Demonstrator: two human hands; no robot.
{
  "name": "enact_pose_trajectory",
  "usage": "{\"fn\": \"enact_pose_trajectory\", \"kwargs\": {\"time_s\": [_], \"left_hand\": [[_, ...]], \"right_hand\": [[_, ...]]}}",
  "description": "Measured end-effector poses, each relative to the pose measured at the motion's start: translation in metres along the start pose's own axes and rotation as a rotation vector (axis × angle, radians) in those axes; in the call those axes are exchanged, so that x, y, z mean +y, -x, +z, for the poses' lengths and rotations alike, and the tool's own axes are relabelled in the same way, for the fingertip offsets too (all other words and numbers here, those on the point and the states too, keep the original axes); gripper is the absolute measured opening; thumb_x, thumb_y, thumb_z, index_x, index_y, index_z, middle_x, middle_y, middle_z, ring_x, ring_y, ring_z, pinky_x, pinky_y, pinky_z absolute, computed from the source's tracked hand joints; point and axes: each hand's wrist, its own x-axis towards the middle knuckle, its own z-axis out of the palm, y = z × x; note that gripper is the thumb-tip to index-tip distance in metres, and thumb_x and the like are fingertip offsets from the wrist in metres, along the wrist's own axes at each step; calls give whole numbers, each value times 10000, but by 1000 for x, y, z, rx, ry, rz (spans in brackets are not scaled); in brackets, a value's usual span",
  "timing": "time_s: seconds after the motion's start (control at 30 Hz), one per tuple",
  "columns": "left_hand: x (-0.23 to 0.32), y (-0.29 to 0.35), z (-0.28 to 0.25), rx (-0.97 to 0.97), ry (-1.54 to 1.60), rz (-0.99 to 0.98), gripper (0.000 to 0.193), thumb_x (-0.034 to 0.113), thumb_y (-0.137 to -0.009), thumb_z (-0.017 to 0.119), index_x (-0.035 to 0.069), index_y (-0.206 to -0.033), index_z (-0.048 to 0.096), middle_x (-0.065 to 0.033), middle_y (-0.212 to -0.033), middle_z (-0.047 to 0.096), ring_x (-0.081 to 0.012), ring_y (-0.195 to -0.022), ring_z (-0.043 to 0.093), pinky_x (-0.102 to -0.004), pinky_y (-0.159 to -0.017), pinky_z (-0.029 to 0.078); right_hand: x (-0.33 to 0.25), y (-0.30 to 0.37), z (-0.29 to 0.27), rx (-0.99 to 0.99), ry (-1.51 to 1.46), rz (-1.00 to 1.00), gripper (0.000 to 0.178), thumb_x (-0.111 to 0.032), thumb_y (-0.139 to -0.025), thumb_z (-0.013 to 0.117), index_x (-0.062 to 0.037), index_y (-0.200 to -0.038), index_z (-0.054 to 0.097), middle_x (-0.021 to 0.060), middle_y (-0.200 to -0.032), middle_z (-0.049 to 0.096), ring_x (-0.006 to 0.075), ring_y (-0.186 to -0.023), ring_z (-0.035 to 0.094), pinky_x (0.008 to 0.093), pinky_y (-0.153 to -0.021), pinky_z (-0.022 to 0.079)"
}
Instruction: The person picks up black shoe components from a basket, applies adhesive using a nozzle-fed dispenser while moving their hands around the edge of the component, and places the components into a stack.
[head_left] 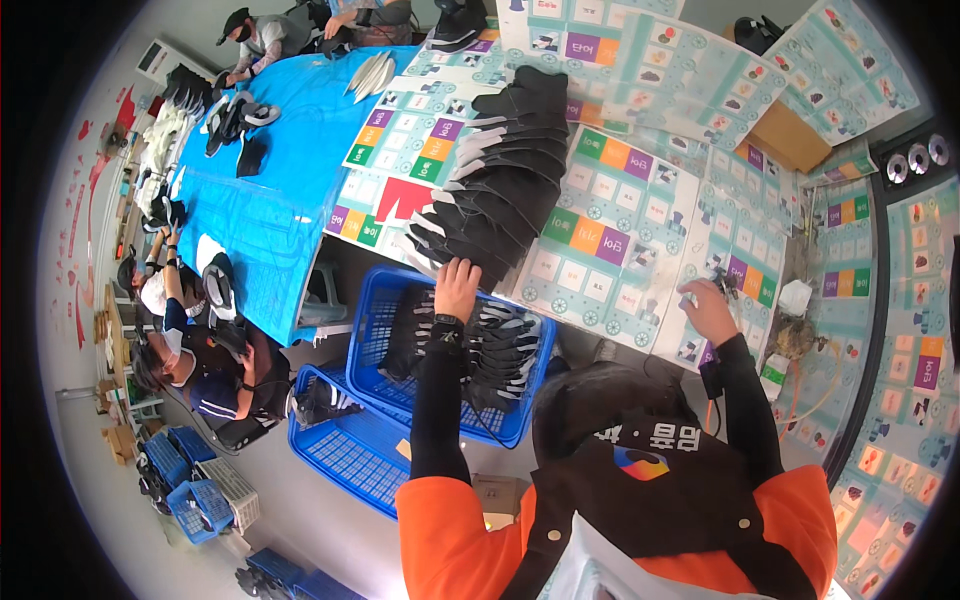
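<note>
Teal-and-white printed sheets cover the worktable across the upper centre of the frame, beside a bright blue table cover at upper left, where co-workers sit around the edges. Black fabric shoe uppers with pale grey edges lie overlapped in a long row at upper centre. At its lower end the left hand touches them, fingers slightly bent and close together; whether they grip one, I cannot tell. Right of centre, the right hand has its fingers curled near a small dark object; I cannot tell whether they hold anything. Below centre, a blue plastic basket contains more black uppers.
</note>
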Motion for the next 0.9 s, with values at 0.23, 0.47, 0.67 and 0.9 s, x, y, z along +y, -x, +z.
{"fn": "enact_pose_trajectory", "kwargs": {"time_s": [0.23,0.47,0.67,0.9], "left_hand": [[-17,19,-18,-101,146,-15,248,56,-899,562,70,-1146,577,-142,-1374,572,-386,-1404,468,-447,-1080,484],[9,18,-49,-151,105,-41,294,36,-858,589,85,-1147,563,-127,-1325,573,-348,-1322,525,-418,-1006,532],[37,57,-152,-6,224,-575,283,91,-803,700,57,-1066,600,-106,-1256,604,-364,-1099,628,-451,-833,553],[120,7,-170,-19,641,-550,188,117,-794,714,48,-898,574,-120,-917,601,-351,-753,655,-444,-645,523]], "right_hand": [[-121,-74,88,-363,-264,-552,371,-36,-819,603,-56,-1184,665,144,-1172,654,364,-1159,585,453,-1007,485],[-220,-132,202,-373,334,-728,511,-134,-897,607,-123,-1406,577,-24,-1506,514,267,-1068,616,421,-877,571],[-213,-133,208,-529,322,-631,476,-180,-881,665,-82,-1340,580,65,-1392,571,290,-1088,645,430,-870,574],[-180,-74,69,-210,-345,-665,421,-264,-878,772,-99,-1238,629,109,-1176,613,314,-1111,611,381,-916,525]]}}
